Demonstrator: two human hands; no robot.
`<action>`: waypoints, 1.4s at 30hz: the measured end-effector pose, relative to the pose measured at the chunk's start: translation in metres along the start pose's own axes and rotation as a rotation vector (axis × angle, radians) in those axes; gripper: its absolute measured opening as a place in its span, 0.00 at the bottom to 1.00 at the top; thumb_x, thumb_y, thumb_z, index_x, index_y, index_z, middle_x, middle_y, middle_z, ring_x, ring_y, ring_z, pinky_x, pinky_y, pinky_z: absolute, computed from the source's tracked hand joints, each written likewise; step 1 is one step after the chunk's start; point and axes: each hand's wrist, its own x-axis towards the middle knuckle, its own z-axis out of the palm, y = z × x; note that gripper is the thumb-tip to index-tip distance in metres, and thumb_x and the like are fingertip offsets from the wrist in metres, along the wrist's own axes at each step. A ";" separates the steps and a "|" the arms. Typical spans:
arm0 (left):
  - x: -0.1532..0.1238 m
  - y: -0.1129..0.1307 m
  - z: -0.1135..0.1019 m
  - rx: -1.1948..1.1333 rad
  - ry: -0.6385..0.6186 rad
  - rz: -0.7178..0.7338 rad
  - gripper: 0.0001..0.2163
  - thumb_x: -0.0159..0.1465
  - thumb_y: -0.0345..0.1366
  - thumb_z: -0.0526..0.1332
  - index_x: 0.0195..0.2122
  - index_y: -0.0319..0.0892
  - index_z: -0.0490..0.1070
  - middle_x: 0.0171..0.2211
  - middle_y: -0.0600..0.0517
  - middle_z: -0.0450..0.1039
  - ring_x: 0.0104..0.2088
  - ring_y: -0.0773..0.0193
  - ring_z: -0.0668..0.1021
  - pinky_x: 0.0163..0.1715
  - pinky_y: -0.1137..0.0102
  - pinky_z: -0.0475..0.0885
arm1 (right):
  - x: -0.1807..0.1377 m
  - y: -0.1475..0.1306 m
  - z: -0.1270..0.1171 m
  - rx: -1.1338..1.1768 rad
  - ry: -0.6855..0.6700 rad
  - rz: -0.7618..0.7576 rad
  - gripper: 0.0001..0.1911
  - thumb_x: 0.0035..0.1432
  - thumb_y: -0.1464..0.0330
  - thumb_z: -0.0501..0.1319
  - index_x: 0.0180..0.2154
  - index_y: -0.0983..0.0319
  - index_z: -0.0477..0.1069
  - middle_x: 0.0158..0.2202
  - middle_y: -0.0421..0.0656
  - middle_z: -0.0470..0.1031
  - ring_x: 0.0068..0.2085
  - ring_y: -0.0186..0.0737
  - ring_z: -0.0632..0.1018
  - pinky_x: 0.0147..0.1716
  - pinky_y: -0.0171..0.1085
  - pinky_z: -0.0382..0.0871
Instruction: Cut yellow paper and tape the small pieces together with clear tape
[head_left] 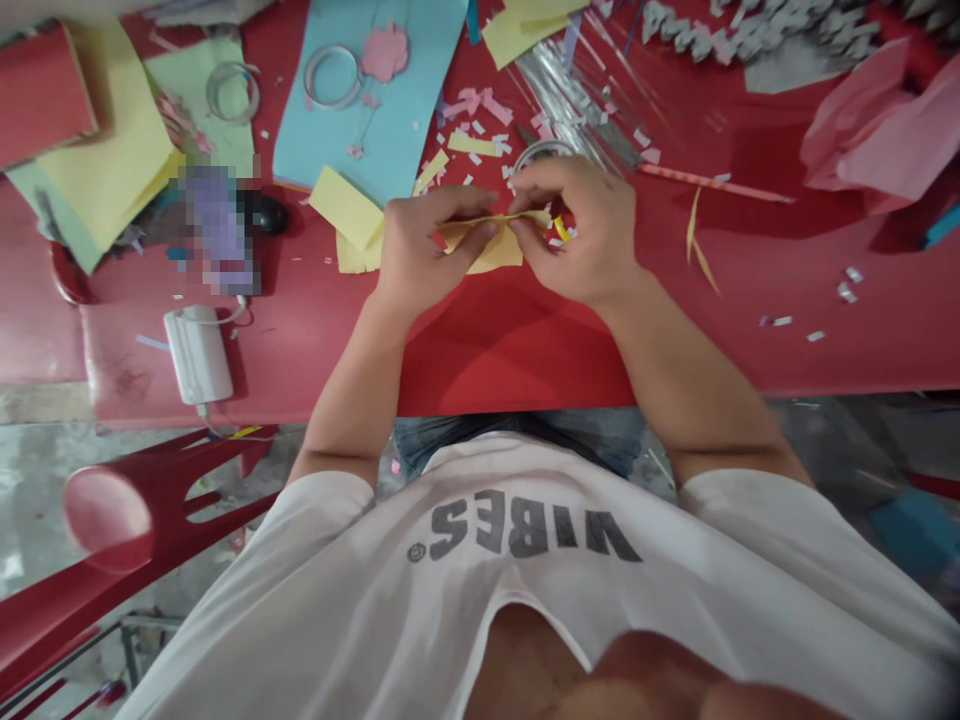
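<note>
Both hands meet over the red table, pinching a small folded piece of yellow paper (504, 219) between thumbs and fingers. My left hand (421, 248) grips its left part and my right hand (589, 232) its right part. Just below the fingers, more yellow paper (499, 258) shows; whether it belongs to the held piece I cannot tell. Beside my left hand lie yellow paper rectangles (346, 208). A tape roll (541, 150) is partly hidden behind my right hand, and a small bright yellow object (561, 229) peeks out under its fingers.
Blue paper (382, 120) carries another tape roll (332, 76) and a pink flower cutout (385, 52). Paper scraps (480, 103), clear plastic strips (562, 85) and a striped pencil (716, 183) lie beyond my hands. A white power bank (199, 355) sits left, pink paper (885, 130) right.
</note>
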 end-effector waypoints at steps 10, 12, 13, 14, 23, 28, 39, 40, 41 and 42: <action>-0.006 0.019 -0.003 -0.046 -0.044 -0.132 0.15 0.68 0.56 0.65 0.42 0.50 0.75 0.41 0.55 0.77 0.47 0.56 0.75 0.54 0.54 0.68 | 0.000 0.008 0.004 -0.091 0.130 -0.072 0.15 0.71 0.49 0.58 0.48 0.50 0.75 0.51 0.47 0.78 0.59 0.60 0.75 0.62 0.65 0.69; -0.005 0.018 0.000 -0.009 0.030 -0.070 0.15 0.68 0.55 0.66 0.39 0.48 0.75 0.37 0.54 0.77 0.39 0.60 0.76 0.45 0.57 0.71 | -0.001 0.015 0.007 -0.069 0.171 -0.081 0.17 0.71 0.48 0.57 0.47 0.50 0.75 0.50 0.46 0.78 0.60 0.62 0.75 0.62 0.67 0.68; -0.004 0.017 0.002 -0.001 0.066 -0.034 0.16 0.67 0.55 0.66 0.37 0.47 0.75 0.35 0.53 0.76 0.36 0.61 0.76 0.42 0.59 0.72 | -0.001 0.018 0.008 -0.055 0.191 -0.087 0.18 0.71 0.47 0.57 0.46 0.50 0.75 0.50 0.46 0.78 0.60 0.62 0.75 0.61 0.68 0.68; -0.003 0.016 0.004 0.004 0.099 0.002 0.17 0.67 0.55 0.66 0.37 0.46 0.76 0.34 0.53 0.76 0.34 0.62 0.76 0.38 0.61 0.72 | -0.001 0.020 0.009 -0.043 0.206 -0.095 0.18 0.70 0.47 0.57 0.46 0.50 0.75 0.50 0.46 0.78 0.60 0.63 0.75 0.61 0.68 0.68; -0.003 0.016 0.009 -0.056 0.116 0.082 0.12 0.65 0.48 0.71 0.34 0.46 0.76 0.27 0.55 0.73 0.26 0.69 0.72 0.25 0.67 0.66 | 0.001 0.010 0.012 -0.045 0.254 -0.174 0.12 0.68 0.51 0.62 0.48 0.48 0.73 0.46 0.43 0.80 0.55 0.59 0.77 0.64 0.67 0.64; 0.000 0.011 0.008 -0.054 0.133 0.164 0.12 0.64 0.47 0.72 0.33 0.46 0.78 0.27 0.54 0.74 0.25 0.70 0.72 0.23 0.68 0.66 | 0.001 0.012 0.015 0.000 0.248 -0.177 0.14 0.67 0.51 0.63 0.49 0.48 0.72 0.45 0.43 0.78 0.55 0.59 0.77 0.61 0.67 0.66; -0.002 0.011 0.006 -0.008 0.087 0.187 0.11 0.65 0.48 0.71 0.39 0.46 0.80 0.33 0.51 0.79 0.31 0.65 0.77 0.31 0.65 0.74 | 0.002 0.017 0.017 0.074 0.233 -0.229 0.14 0.68 0.49 0.63 0.49 0.48 0.71 0.43 0.43 0.77 0.54 0.61 0.77 0.61 0.72 0.65; -0.002 0.011 0.006 -0.005 0.086 0.179 0.11 0.65 0.48 0.71 0.39 0.46 0.80 0.34 0.51 0.79 0.32 0.64 0.77 0.31 0.64 0.75 | 0.002 0.017 0.017 0.067 0.233 -0.221 0.15 0.68 0.49 0.63 0.49 0.48 0.72 0.43 0.43 0.77 0.54 0.61 0.77 0.61 0.72 0.65; -0.002 0.011 0.006 -0.001 0.089 0.174 0.11 0.64 0.48 0.71 0.38 0.47 0.80 0.33 0.51 0.79 0.31 0.63 0.78 0.30 0.64 0.75 | 0.002 0.017 0.018 0.060 0.233 -0.212 0.15 0.68 0.49 0.63 0.49 0.48 0.72 0.44 0.44 0.77 0.54 0.62 0.77 0.61 0.72 0.65; -0.001 0.010 0.006 0.000 0.092 0.171 0.10 0.63 0.48 0.71 0.37 0.48 0.80 0.32 0.50 0.79 0.31 0.61 0.78 0.29 0.63 0.74 | 0.001 0.017 0.018 0.052 0.232 -0.203 0.15 0.68 0.49 0.63 0.49 0.48 0.72 0.44 0.44 0.77 0.54 0.62 0.77 0.61 0.72 0.65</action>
